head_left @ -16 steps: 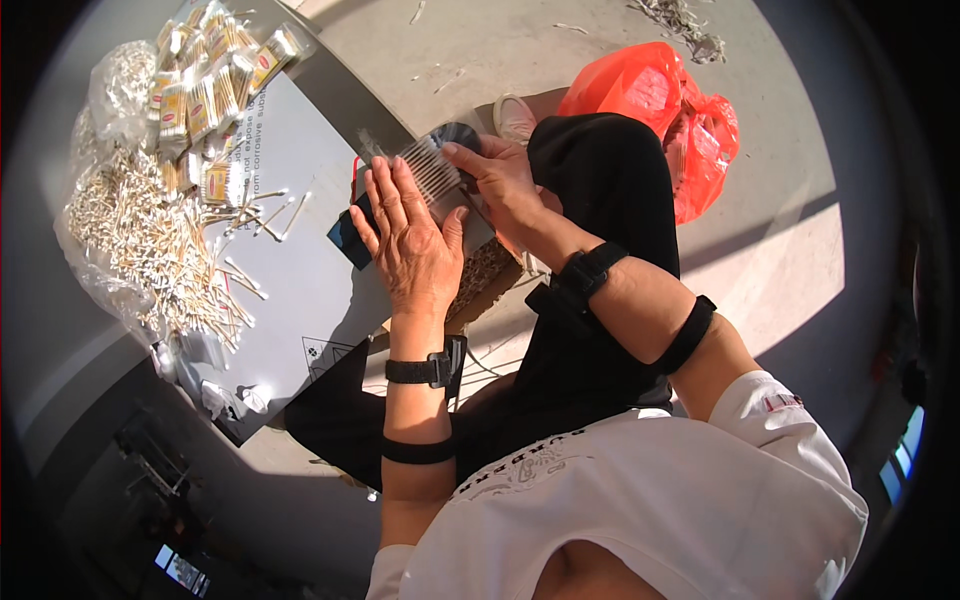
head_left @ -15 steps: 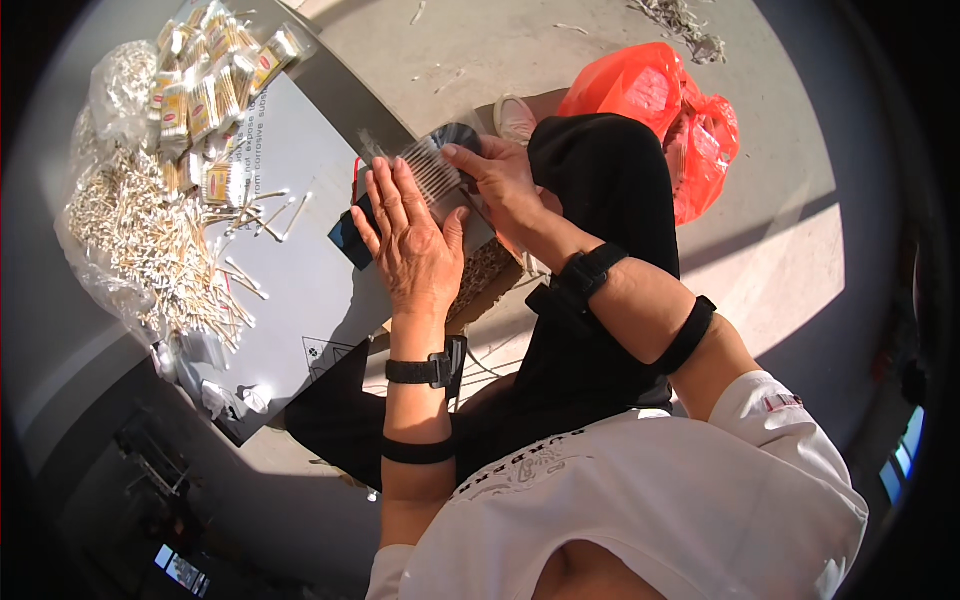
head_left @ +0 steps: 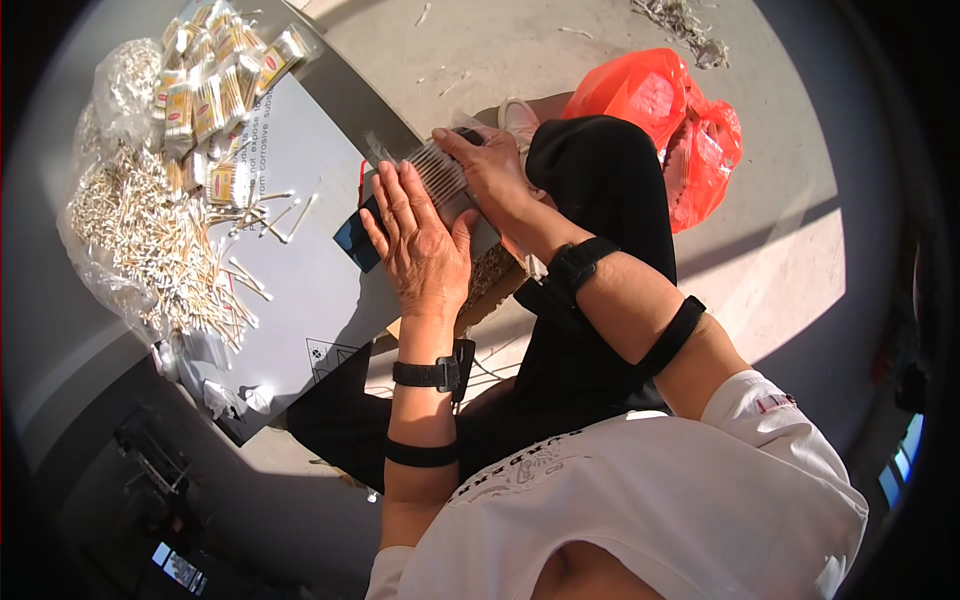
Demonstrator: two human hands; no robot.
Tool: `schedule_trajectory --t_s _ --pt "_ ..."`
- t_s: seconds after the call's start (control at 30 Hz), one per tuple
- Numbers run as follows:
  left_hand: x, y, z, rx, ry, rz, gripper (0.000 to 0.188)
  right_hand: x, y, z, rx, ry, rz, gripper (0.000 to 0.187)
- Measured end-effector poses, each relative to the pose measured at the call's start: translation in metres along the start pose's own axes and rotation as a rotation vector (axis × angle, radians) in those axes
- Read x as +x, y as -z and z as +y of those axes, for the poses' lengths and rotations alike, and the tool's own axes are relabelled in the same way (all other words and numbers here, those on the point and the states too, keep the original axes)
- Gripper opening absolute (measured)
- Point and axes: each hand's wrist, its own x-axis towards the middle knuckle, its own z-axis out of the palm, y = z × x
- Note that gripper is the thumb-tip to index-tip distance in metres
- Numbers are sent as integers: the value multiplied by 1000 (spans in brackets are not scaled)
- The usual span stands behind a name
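Note:
A clear plastic pack of cotton swabs (head_left: 436,172) lies between my hands at the table's edge, its swabs lined up side by side. My left hand (head_left: 424,245) is stretched out flat, its fingertips against the near left side of the pack. The right hand (head_left: 492,178) grips the pack's right end, with the thumb on top and the other fingers mostly hidden. A dark blue flat piece (head_left: 355,242) shows beneath my left fingers. Below the pack, a cardboard box (head_left: 490,290) with swabs in it is partly covered by my hands.
Loose cotton swabs (head_left: 160,240) spill from a clear bag on the grey board (head_left: 300,150) at left. Filled swab packs (head_left: 210,100) are heaped behind them. A red plastic bag (head_left: 640,95) stands on the floor beyond my knee. Crumpled white scraps (head_left: 258,398) lie near the board's corner.
My right hand has shifted slightly, its thumb moving left over the pack and covering more of the dark end. My left hand has moved a little to the right, still flat.

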Motion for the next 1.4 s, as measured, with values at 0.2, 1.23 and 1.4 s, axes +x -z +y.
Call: schedule_trajectory --t_s 0.2,1.23,1.4 --pt "-3 0 -5 -121 -8 124 81 -7 9 -4 71 -92 -107 22" --pt "-12 2 -13 -65 142 81 85 -7 13 -55 -1457 890 -627 64" --pt "-11 5 -13 -40 49 102 84 -10 27 -65 -1167 842 -348 63"
